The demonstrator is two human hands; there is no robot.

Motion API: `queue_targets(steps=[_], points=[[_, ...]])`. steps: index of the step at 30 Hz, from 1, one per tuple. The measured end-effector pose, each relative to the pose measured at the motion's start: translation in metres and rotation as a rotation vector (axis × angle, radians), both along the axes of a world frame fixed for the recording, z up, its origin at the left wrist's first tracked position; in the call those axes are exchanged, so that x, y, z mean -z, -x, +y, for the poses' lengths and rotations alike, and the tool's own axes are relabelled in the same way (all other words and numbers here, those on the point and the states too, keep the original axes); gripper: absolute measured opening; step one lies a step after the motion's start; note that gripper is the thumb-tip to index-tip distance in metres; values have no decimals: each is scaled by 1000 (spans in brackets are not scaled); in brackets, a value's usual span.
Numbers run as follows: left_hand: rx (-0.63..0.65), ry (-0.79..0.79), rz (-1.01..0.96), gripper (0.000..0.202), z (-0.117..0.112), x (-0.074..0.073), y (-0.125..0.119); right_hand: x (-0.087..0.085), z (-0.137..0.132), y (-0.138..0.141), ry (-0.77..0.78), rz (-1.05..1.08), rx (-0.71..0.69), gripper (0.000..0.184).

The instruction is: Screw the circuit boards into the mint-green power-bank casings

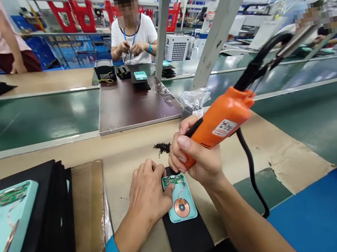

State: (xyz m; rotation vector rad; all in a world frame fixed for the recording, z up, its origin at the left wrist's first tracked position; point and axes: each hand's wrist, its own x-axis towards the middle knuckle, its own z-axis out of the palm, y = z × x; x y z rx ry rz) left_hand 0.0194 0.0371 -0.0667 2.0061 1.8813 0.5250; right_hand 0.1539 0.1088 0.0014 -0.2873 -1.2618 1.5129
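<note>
My right hand (197,151) is wrapped round an orange electric screwdriver (224,118), which tilts down toward the top of a small turquoise housing (189,213). Its tip is hidden behind my fingers. Inside the housing are a green circuit board (175,180) and a round copper coil (182,207). My left hand (150,188) grips the housing's upper left side, with the thumb at the board and the fingers curled by the top edge. Under the housing lies a black foam strip (190,239). Small black screws (162,148) form a loose pile just beyond my hands.
At left, a larger-looking turquoise housing (23,212) rests on stacked black sheets (55,198). A clear plastic bag (195,100) stands behind the screwdriver, whose black cable (252,172) hangs at right. A co-worker (133,36) sits opposite, beyond a brown board (129,107). A slanted metal post (218,21) rises at right.
</note>
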Motion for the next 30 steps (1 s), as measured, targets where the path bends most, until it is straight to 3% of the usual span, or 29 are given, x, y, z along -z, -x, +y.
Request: queue_targets(steps=[30], points=[[-37, -13, -96, 16, 3, 2, 0, 20, -3, 22, 83, -93, -16, 45]])
